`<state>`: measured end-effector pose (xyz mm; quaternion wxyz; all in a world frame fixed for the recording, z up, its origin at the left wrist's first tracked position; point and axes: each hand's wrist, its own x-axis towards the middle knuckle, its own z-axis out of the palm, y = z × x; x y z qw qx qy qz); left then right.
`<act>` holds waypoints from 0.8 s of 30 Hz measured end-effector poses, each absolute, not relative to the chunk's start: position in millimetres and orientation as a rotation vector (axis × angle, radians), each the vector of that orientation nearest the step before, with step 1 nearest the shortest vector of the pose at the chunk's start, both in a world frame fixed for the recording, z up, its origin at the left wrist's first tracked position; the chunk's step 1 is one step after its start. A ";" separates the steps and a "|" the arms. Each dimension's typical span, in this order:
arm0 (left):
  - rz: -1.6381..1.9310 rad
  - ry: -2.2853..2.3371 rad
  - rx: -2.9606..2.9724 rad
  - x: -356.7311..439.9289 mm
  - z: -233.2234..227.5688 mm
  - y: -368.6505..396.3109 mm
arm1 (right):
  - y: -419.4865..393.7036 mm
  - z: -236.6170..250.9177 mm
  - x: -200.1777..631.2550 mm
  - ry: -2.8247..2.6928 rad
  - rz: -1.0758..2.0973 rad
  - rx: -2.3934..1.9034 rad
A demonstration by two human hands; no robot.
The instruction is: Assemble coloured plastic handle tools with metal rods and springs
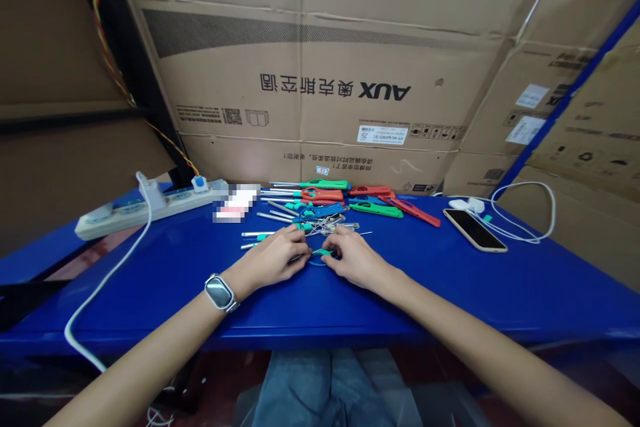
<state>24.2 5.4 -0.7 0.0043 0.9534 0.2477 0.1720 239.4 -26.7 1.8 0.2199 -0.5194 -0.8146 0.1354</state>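
Note:
My left hand [286, 255], a silver watch [219, 292] on its wrist, is closed near the middle of the blue table. My right hand [356, 259] faces it with thumb and fingers pinched. Between the fingertips is a small green-and-blue plastic lighter part [324, 253], mostly covered by the fingers. Just beyond the hands lie thin wires and small clear parts [327, 223] in a tangle. Long-nosed lighter pieces with metal tubes [274, 216] point left, and a red lighter handle [323, 195] and a green one [325, 183] lie behind.
More red and green handle shells [375, 209] lie to the right of the pile. A phone [475, 230] and white cable [525, 238] rest at the right. A power strip [150, 209] with a white cord stands at the left. A cardboard wall [320, 33] closes the back.

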 end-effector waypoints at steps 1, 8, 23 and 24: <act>0.529 0.763 3.009 23.1 -0.7 5.1 | -26.9 2.4 239.1 -2.259 0.365 -1.434; 0.413 0.798 3.159 15.4 -0.5 -1.3 | -27.1 1.2 242.5 -2.291 0.339 -1.416; 0.396 0.849 3.142 14.3 -2.9 -0.7 | -23.3 6.1 243.3 -2.395 0.308 -1.358; 0.403 0.846 3.141 14.4 -3.2 -0.6 | -23.0 7.0 242.5 -2.398 0.304 -1.367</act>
